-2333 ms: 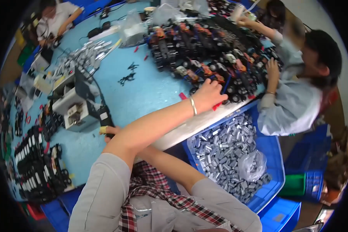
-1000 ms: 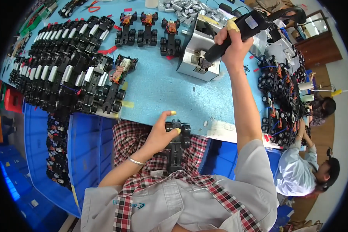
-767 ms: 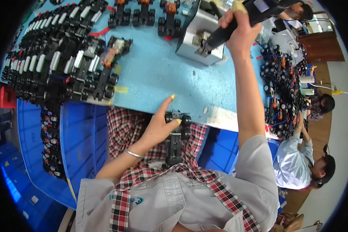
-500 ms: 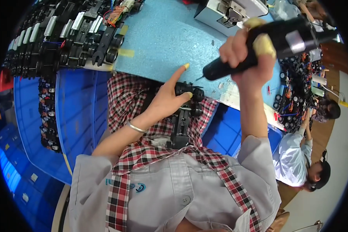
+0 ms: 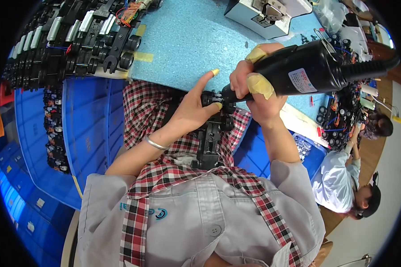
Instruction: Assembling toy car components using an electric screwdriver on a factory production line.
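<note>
— Holding it down on your lap like that, why not up on the table?

— Bracing the toy car frame (image 5: 209,138) against my checked apron gives me something soft to push into. My left hand (image 5: 192,113) is curled around the front end of the frame, thumb and lower fingers closed on it near the front wheels, while the forefinger sticks out straight and free. That grip stops the frame from twisting under the tool.

— And the other hand?

— My right hand (image 5: 254,89) is wrapped tight around the black electric screwdriver (image 5: 305,71), all fingers closed, two of them wearing yellow tape, probably against rubbing. The tip comes down at a slant onto the front of the frame, right beside my left thumb. I can't tell whether the bit is seated in a screw; my fingers hide that spot.

— Where does the frame sit compared with the table?

— Just below the near edge of the blue table (image 5: 191,49), running lengthwise from that edge toward my body. Keeping it close to the edge keeps the cable short and my elbows low.

— What's around you?

— Rows of black car frames (image 5: 71,40) crowd the far left corner of the table, and a grey machine (image 5: 265,15) stands at the far edge. A blue crate (image 5: 87,129) is at my left knee. Another person (image 5: 347,182) sits off to my right.
</note>
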